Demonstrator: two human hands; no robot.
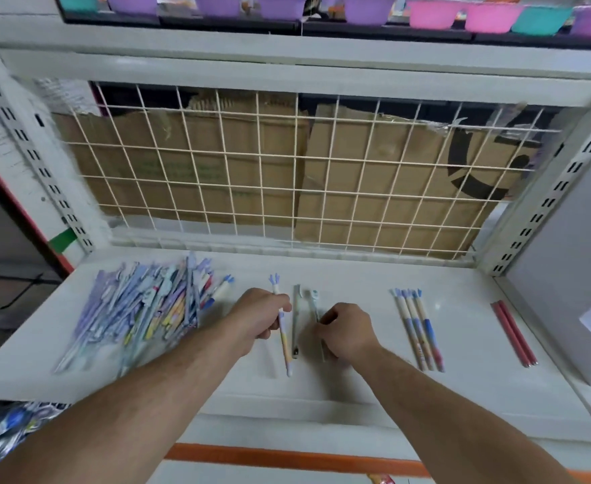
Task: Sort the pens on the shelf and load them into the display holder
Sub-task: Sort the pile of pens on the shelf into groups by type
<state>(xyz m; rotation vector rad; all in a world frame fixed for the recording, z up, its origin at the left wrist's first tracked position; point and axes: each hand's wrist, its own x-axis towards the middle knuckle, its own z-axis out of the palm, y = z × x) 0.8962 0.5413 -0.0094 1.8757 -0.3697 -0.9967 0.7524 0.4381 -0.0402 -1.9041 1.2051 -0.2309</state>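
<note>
On the white shelf point(356, 382) a big pile of mixed pens point(147, 309) lies at the left. My left hand point(257, 314) pinches a pastel pen with a blue claw top point(284, 344), held lengthwise over the shelf's middle. Right beside it lies a grey-green pen point(295, 319). My right hand point(344, 330) has its fingers curled round a grey pen with a small cartoon top point(315, 302). Further right, three matching blue-topped pens point(419, 330) lie side by side. Two red pens point(514, 333) lie near the right wall. No display holder is in view.
A white wire grid point(287, 169) backs the shelf, with cardboard point(374, 190) behind it. Coloured plastic bowls point(430, 12) stand on the shelf above. A grey side panel point(566, 274) closes the right end. Slotted uprights flank both sides.
</note>
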